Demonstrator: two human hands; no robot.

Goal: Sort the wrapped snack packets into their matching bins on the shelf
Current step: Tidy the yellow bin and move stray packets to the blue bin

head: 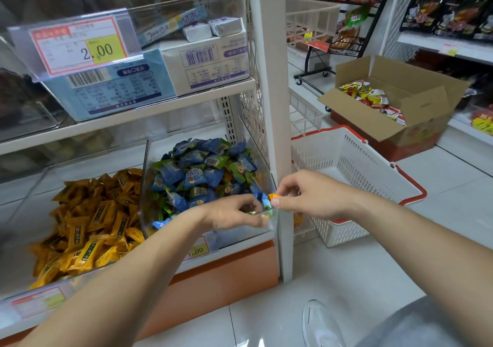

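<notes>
The person's right hand (306, 197) pinches a small orange packet (274, 196) between thumb and forefinger. The packet is at the hand's 9 o'clock, just over the front right corner of a clear bin (145, 186). That bin sits on the lower shelf and is heaped with blue and green packets (200, 176).

The left hand (232, 214) is at the bin's front rim, at about 8 o'clock from the orange packet. Its fingers curl toward a small shiny wrapper (255, 213) at the fingertips. The blur hides whether they actually grip it. The two hands are close together but do not touch.

At 9 o'clock from the clear bin, a second bin holds a pile of yellow packets (88, 221).

A white basket (352, 160) with red handles stands on the floor at 3 o'clock from the hands. At 1 o'clock beyond it is an open cardboard box (416, 111) with red and yellow bags inside. A price tag (80, 45) on the upper shelf, at 11 o'clock, reads 2.00.
</notes>
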